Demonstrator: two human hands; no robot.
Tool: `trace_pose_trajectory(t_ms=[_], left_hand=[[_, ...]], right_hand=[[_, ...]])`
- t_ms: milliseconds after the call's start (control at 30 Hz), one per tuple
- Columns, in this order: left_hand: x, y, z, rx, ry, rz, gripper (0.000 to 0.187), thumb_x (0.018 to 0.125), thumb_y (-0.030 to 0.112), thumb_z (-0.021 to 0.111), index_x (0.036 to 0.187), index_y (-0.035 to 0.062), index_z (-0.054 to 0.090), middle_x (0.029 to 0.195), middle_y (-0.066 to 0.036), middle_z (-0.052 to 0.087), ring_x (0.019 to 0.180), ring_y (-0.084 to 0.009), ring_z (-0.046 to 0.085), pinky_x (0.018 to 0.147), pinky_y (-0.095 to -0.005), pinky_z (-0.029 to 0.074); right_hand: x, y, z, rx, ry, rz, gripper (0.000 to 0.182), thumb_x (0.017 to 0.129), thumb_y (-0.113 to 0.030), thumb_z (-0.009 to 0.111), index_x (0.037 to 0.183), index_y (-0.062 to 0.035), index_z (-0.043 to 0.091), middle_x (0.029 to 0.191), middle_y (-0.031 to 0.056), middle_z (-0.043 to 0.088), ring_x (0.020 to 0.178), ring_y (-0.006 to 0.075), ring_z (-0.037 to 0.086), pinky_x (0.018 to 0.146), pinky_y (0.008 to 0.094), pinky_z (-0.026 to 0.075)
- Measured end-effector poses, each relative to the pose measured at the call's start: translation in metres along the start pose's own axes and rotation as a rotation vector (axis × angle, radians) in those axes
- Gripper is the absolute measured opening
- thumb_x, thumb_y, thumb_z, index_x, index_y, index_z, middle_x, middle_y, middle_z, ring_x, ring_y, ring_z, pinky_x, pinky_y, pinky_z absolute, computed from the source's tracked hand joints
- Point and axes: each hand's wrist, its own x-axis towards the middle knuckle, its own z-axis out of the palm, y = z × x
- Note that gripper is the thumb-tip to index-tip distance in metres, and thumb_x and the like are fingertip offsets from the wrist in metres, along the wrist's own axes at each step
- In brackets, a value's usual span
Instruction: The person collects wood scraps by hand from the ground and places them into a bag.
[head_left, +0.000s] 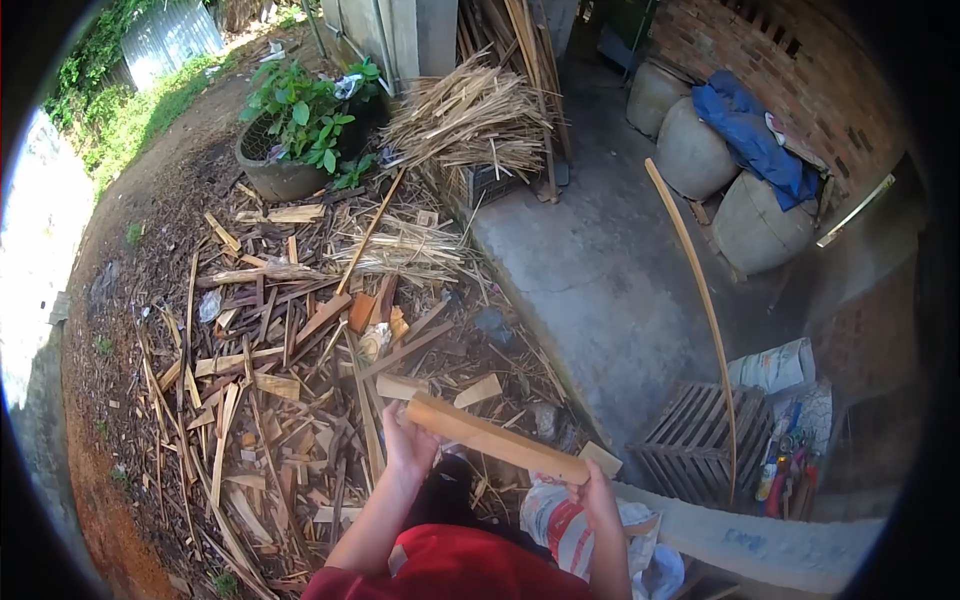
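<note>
A short, squared wooden plank (497, 440) spans the space in front of my body, tilted down toward the right. My left hand (408, 440) is closed around its left end. At the other end, my right hand (592, 490) grips the wood from the side and below. Under the plank, scrap wood (290, 385) of many lengths covers the ground. Just below my right hand sits a white and red sack (555, 520). A small pale wood block (600, 460) shows just beyond the right hand.
A slatted wooden crate (700, 430) stands at the right, with a long thin strip (695, 270) rising past it. Tools (785, 470) lie beside the crate. Farther off are large jars (765, 225), a heap of split sticks (470, 115) and a potted plant (300, 120).
</note>
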Motion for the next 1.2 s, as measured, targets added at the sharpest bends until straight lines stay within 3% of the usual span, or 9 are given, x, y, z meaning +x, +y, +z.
trace_pose_trajectory(t_ms=[200,433,733,900,1000,1033,1067,1133,1200], left_hand=[[-0.003,0.104,0.101,-0.27,-0.182,0.232,0.08,0.099,0.061,0.047,0.146,-0.0034,0.041,0.141,-0.019,0.052,0.128,-0.0346,0.054,0.113,-0.05,0.042],[0.035,0.134,0.067,-0.377,0.011,0.292,0.054,0.097,0.059,0.047,0.117,0.0088,0.053,0.109,-0.007,0.054,0.104,-0.0279,0.054,0.104,-0.0524,0.042],[0.102,0.137,0.078,-0.404,0.081,0.292,0.043,0.095,0.052,0.049,0.103,0.0099,0.055,0.1,-0.005,0.056,0.097,-0.0241,0.054,0.099,-0.0461,0.043],[0.169,0.144,0.136,-0.339,0.111,0.338,0.038,0.098,0.047,0.046,0.103,0.0117,0.059,0.103,-0.006,0.059,0.101,-0.0237,0.056,0.103,-0.0425,0.045],[0.252,0.148,0.112,-0.176,-0.391,0.316,0.044,0.103,0.049,0.039,0.111,0.0115,0.061,0.11,-0.004,0.062,0.106,-0.0254,0.057,0.107,-0.0492,0.044],[0.251,0.143,0.189,-0.295,0.138,0.368,0.032,0.099,0.043,0.047,0.092,0.0143,0.059,0.096,-0.001,0.06,0.098,-0.0203,0.055,0.096,-0.0412,0.046],[0.264,0.143,0.23,-0.329,0.255,0.386,0.036,0.101,0.046,0.043,0.095,0.0139,0.059,0.099,-0.002,0.059,0.1,-0.0204,0.055,0.097,-0.0429,0.046],[0.296,0.135,0.302,-0.295,0.293,0.452,0.041,0.103,0.049,0.039,0.102,0.0129,0.058,0.105,-0.003,0.059,0.103,-0.021,0.056,0.099,-0.0449,0.045],[0.349,0.134,0.302,-0.206,0.023,0.446,0.05,0.104,0.054,0.033,0.114,0.0121,0.059,0.113,-0.004,0.06,0.11,-0.0228,0.057,0.103,-0.0472,0.045]], right_hand=[[-0.013,-0.141,0.121,-0.248,-0.17,-0.434,0.049,0.108,-0.027,0.049,0.15,-0.0024,0.047,0.106,0.0067,0.065,0.089,0.012,0.059,0.078,0.0276,0.049],[0.03,-0.145,0.164,-0.358,-0.381,-0.315,0.055,0.105,-0.007,0.057,0.157,-0.0047,0.037,0.142,0.0128,0.055,0.122,0.02,0.061,0.104,0.0365,0.052],[0.1,-0.185,0.18,-0.35,-0.363,-0.246,0.055,0.099,-0.009,0.068,0.149,-0.0041,0.045,0.121,0.0082,0.064,0.103,0.0113,0.066,0.078,0.0266,0.053],[0.181,-0.242,0.175,-0.402,-0.479,-0.369,0.06,0.095,-0.009,0.074,0.149,-0.0056,0.047,0.126,0.0076,0.065,0.101,0.0138,0.064,0.087,0.029,0.053],[0.245,-0.314,0.166,-0.704,-0.493,-0.495,0.065,0.093,-0.021,0.078,0.148,-0.0069,0.047,0.113,0.0078,0.067,0.081,0.0107,0.063,0.07,0.0271,0.051],[0.264,-0.35,0.166,-0.875,-0.477,-0.451,0.065,0.092,-0.028,0.079,0.147,-0.0087,0.049,0.106,0.0081,0.067,0.07,0.0123,0.059,0.064,0.0296,0.049],[0.284,-0.385,0.166,-0.912,-0.494,-0.529,0.063,0.093,-0.032,0.077,0.146,-0.0095,0.051,0.105,0.0085,0.066,0.069,0.0141,0.059,0.064,0.0312,0.049],[0.336,-0.458,0.163,-0.895,-0.575,-0.608,0.061,0.094,-0.032,0.077,0.144,-0.0085,0.052,0.106,0.01,0.066,0.072,0.0185,0.063,0.067,0.0339,0.052],[0.382,-0.533,0.161,-0.874,-0.598,-0.685,0.056,0.096,-0.03,0.074,0.142,-0.0066,0.052,0.117,0.015,0.068,0.086,0.0258,0.07,0.077,0.0374,0.057]])
